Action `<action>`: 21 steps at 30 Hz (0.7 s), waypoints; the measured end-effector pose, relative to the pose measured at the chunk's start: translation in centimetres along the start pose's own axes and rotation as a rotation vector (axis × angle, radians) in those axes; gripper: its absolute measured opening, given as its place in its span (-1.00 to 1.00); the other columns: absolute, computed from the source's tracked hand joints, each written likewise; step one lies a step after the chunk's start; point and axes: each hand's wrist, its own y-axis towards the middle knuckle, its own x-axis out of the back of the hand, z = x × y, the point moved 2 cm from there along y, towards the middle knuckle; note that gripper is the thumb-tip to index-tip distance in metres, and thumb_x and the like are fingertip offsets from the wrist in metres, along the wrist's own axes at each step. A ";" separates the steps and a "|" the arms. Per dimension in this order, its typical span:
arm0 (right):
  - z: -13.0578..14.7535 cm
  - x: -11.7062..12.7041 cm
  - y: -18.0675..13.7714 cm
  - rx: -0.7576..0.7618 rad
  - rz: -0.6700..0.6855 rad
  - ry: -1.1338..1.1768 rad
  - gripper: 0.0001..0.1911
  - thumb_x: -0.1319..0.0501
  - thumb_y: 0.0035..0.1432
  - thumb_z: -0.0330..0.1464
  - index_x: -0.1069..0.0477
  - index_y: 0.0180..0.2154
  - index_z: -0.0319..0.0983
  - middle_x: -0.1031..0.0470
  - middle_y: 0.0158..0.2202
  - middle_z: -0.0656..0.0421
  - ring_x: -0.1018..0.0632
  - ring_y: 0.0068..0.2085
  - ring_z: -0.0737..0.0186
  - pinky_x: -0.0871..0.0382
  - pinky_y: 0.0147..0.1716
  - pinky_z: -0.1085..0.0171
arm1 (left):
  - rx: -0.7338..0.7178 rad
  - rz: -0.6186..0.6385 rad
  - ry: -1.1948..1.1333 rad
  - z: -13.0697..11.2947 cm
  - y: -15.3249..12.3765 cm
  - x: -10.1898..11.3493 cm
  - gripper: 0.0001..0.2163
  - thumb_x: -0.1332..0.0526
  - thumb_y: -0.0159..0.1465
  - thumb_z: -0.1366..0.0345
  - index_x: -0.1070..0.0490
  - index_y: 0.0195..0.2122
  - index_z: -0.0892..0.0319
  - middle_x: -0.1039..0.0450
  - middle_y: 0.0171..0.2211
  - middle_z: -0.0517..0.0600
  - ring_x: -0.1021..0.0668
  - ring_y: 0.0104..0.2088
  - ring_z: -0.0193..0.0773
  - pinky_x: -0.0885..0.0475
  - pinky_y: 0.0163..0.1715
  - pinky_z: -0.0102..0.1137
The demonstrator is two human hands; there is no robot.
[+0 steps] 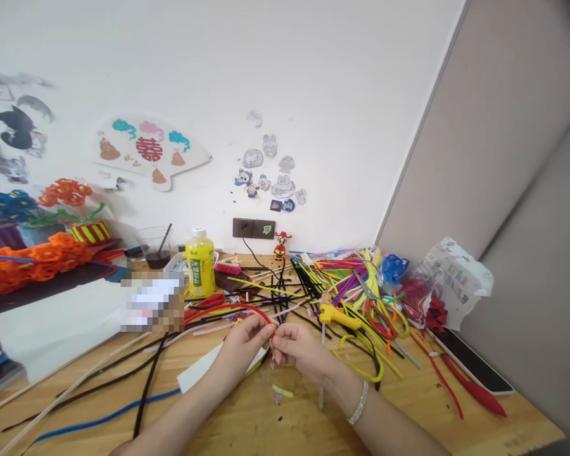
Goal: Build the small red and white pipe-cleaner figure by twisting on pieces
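Note:
A red pipe cleaner point(240, 306) arcs leftward from my fingertips over the middle of the table. My left hand point(247, 347) is closed in a pinch on it near its right end. Pressed close beside it, my right hand point(301, 348) is also closed, thumb and fingers on the same end. The exact tip is hidden between the fingers. Partly under my left hand lies a white paper strip point(197, 373). Just beyond the right hand is a yellow hot glue gun point(339, 315). A small pale yellow scrap point(282, 391) rests on the wood below the hands.
A yellow drink bottle point(200, 266) stands behind the left hand. Loose pipe cleaners point(327, 272) pile up at the back right, with scissors point(365, 286) among them. A blue pipe cleaner point(107, 411) lies front left. Orange pipe-cleaner flowers point(52, 259) fill the left side; a phone point(470, 361) lies right.

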 end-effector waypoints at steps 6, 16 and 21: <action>1.7 2.2 0.5 0.092 -0.153 -0.620 -0.65 -0.08 0.05 -0.12 -0.36 -0.49 -0.29 -0.41 -0.57 0.19 -0.40 -0.51 0.34 -0.23 -0.47 0.34 | -0.021 -0.019 0.057 0.1 0.0 -0.1 -0.78 -0.03 0.10 0.13 -0.18 -0.59 0.13 -0.21 -0.66 -0.16 -0.33 -0.60 -0.34 -0.25 -0.54 -0.45; 7.6 15.9 -3.8 -0.359 -1.067 -1.581 -0.78 -0.12 0.01 -0.34 -0.41 -0.30 -0.31 -0.47 -0.25 -0.09 -0.45 -0.15 0.04 -0.24 -0.23 0.23 | -0.034 -0.075 0.400 0.9 0.6 1.6 -0.81 -0.01 0.11 0.17 -0.31 -0.49 0.13 -0.35 -0.58 -0.10 -0.39 -0.51 -0.24 -0.24 -0.48 -0.42; 7.0 19.6 -6.1 -0.553 -1.251 -1.505 -0.70 -0.11 0.00 -0.40 -0.33 -0.20 -0.43 -0.43 -0.25 -0.23 -0.47 -0.19 -0.07 -0.29 -0.34 0.16 | -0.047 -0.056 0.424 0.9 0.8 1.7 -0.79 -0.01 0.13 0.16 -0.36 -0.45 0.13 -0.43 -0.52 -0.06 -0.43 -0.44 -0.19 -0.26 -0.43 -0.41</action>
